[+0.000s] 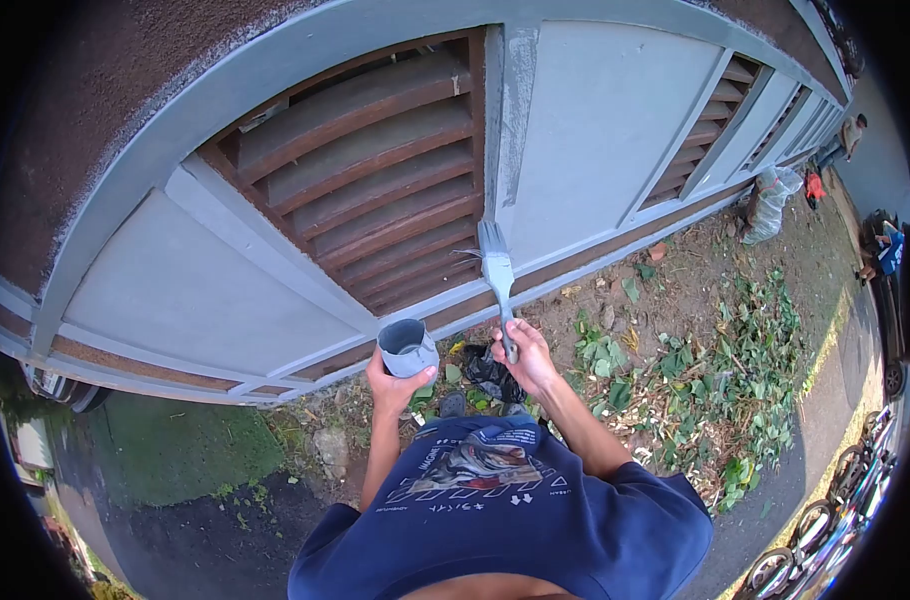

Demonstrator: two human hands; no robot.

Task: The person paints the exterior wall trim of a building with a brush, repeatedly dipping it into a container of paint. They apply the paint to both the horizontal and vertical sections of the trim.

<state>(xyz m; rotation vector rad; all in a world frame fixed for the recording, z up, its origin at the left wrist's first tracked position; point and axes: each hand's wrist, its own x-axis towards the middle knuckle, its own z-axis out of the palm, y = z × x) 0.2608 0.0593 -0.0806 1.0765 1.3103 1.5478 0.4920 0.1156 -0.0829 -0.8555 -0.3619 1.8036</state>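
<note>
Left hand: the left hand (pixel 393 382) curls round a paint cup (pixel 423 362), thumb on its near side.
Right hand: the right hand (pixel 525 358) pinches the handle of a paintbrush (pixel 498 272), fingers closed together.
Brush tip: beside the post (pixel 515 110) right of the louvered vent (pixel 380 170); whether it touches is unclear.
Ground nearby: a black plastic bag (pixel 488 372) lies beyond the feet; cut leaves (pixel 755 345) litter the right.
Far right: a clear plastic-wrapped bundle (pixel 769 208), a person (pixel 852 137); bicycles (pixel 813 525) stand nearer.
Wall: pale grey-blue panels (pixel 610 110) with raised trim; streaky coating on the post.
Textures: dusty brown slats, rough brown masonry (pixel 85 110), bare soil, mossy pavement (pixel 175 450).
</note>
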